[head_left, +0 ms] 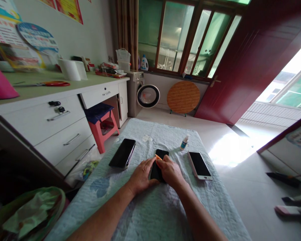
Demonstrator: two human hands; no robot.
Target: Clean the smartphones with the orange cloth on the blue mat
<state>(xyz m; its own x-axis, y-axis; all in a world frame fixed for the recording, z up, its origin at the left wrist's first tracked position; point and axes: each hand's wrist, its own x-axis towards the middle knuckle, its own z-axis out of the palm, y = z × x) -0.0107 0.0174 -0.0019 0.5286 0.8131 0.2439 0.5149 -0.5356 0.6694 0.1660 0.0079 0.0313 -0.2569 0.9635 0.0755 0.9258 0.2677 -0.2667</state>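
A black smartphone (156,171) lies face up on the cloth-covered table, in front of me. My left hand (143,175) holds it at the left side, with the thumb by the lower edge. My right hand (171,170) is closed around a small orange cloth (159,156) and presses on the screen's upper part. Most of the orange piece is hidden by the fingers. To the left lies a thicker black phone (124,153), apart from my hands. A white-framed phone (200,165) lies to the right. Behind it a small spray bottle (184,142) with blue liquid stands upright.
The table has a pale blue quilted cover (150,132). A desk with drawers (50,117) runs along the left wall, a red stool (105,129) beside it. A lined bin (35,214) stands at the lower left. Beyond are a washing machine (135,97) and a round wooden tabletop (183,97).
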